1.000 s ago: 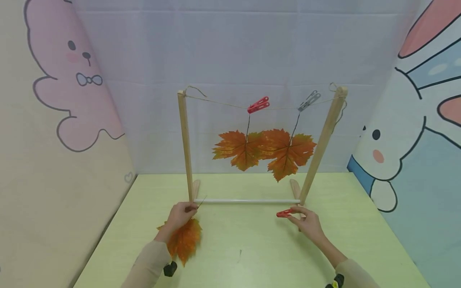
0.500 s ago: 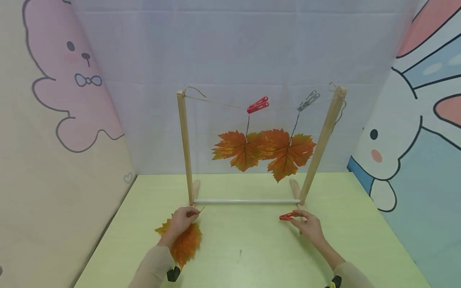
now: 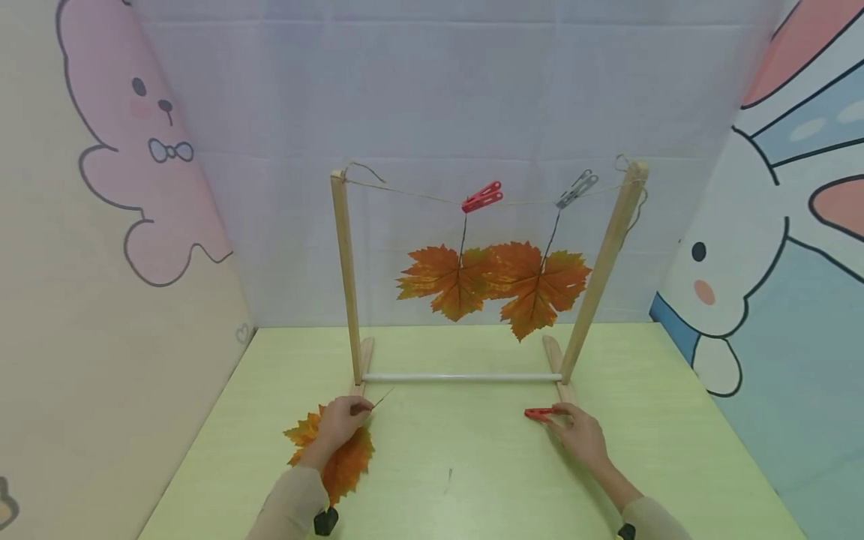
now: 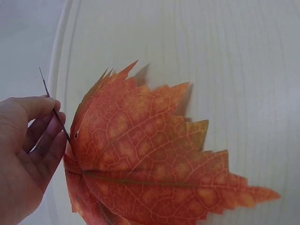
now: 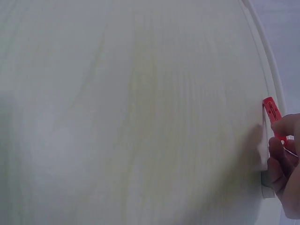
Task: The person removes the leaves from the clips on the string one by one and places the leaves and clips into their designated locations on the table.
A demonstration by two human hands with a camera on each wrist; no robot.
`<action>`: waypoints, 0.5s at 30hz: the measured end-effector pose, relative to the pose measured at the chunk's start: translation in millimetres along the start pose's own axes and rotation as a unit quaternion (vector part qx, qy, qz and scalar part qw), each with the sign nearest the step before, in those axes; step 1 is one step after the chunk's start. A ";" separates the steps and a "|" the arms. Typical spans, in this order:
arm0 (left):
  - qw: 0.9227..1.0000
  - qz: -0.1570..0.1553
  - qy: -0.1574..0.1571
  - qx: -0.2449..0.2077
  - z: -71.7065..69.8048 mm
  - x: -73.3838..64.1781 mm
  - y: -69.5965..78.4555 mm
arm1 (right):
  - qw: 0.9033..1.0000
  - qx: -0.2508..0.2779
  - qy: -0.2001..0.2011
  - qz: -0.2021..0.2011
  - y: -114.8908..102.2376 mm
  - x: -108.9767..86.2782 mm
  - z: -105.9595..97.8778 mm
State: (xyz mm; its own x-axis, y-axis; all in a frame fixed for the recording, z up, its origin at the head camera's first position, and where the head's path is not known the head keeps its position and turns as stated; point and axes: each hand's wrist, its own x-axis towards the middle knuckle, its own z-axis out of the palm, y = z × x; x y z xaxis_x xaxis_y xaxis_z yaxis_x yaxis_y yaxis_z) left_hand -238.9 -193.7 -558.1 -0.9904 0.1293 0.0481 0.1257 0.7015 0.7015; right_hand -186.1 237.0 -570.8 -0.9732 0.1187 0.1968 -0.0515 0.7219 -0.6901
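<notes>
My left hand [image 3: 344,424] pinches the thin dark stem [image 4: 58,117] of an orange artificial maple leaf [image 4: 150,145]. The leaf hangs below the fingers, over the left part of the table, partly hidden by the hand in the head view. At the right, my right hand [image 3: 582,435] holds a red clothespin [image 3: 538,414] between thumb and fingers, its tip pointing left. Behind both hands, two more orange leaves hang by their stems from a string [image 3: 405,193]. A red clothespin [image 3: 482,197] grips one, and a grey clothespin [image 3: 577,190] the other.
The string runs between two wooden posts [image 3: 346,277], joined low down by a white rod [image 3: 462,377]. Wooden feet carry the frame on the pale yellow-green table [image 3: 466,442]. Cartoon-printed panels stand left and right, with a pale cloth [image 3: 445,90] behind.
Both hands have come down slightly, toward the table's front. The leaf has shifted a little left with the left hand. The clothespin has turned nearly level in the right hand.
</notes>
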 end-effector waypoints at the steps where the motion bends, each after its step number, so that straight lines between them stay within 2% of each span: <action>1: 1.000 -0.002 -0.001 -0.001 0.6 -0.1 -0.5 | 1.000 -0.024 0.001 -0.006 1.4 -0.5 0.5; 5: 1.000 0.005 0.002 0.005 2.3 -1.2 -0.6 | 0.997 -0.076 -0.004 -0.016 5.2 -3.3 2.6; 10: 1.000 0.012 0.013 0.010 2.9 -2.9 0.3 | 0.996 -0.083 -0.006 -0.021 7.6 -3.9 5.2; 15: 1.000 0.007 0.018 0.006 3.3 -2.8 -1.3 | 0.995 -0.087 0.018 -0.045 6.2 -4.7 5.1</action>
State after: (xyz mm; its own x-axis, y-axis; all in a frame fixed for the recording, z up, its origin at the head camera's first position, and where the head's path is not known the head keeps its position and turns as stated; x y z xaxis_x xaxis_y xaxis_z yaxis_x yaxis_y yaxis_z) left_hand -236.1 -192.6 -561.5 -0.9899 0.1148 0.0831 0.1402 0.7079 0.6922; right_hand -183.0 237.5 -579.6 -0.9574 0.0714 0.2797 -0.0950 0.8370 -0.5390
